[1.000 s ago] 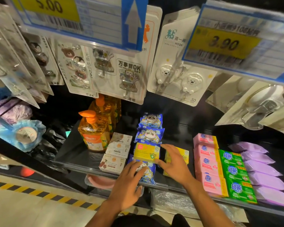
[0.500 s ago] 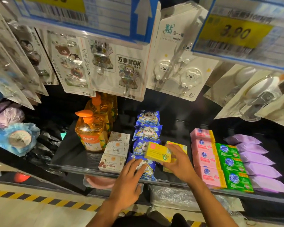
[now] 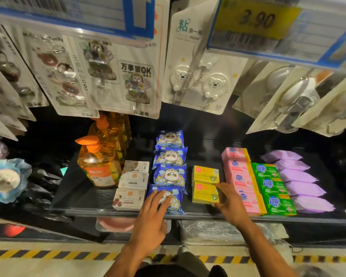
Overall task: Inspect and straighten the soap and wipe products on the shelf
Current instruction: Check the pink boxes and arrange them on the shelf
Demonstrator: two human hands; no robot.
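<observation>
Shelf (image 3: 108,211), lower tier, soap and wipe rows. Left hand (image 3: 154,214): fingers straight and slightly spread, laid flat on the front blue panda wipe pack (image 3: 177,204), gripping nothing. Right hand (image 3: 231,202): fingers over the top and thumb at the near edge of the front yellow soap box (image 3: 203,193), pinching its right end. The box lay on the shelf just in front of a second yellow box (image 3: 205,173), between the panda row and the pink soap row (image 3: 238,172). Green soap row (image 3: 272,188) and purple wipe packs (image 3: 296,176) to the right; white soap boxes (image 3: 133,180) and orange pump bottles (image 3: 97,166) to the left. Step judged in hand: seating and squaring the front yellow soap box in its column. Next move would call for nudging it flush with the box behind, then letting go, while the left hand evened the slightly skewed panda pack
</observation>
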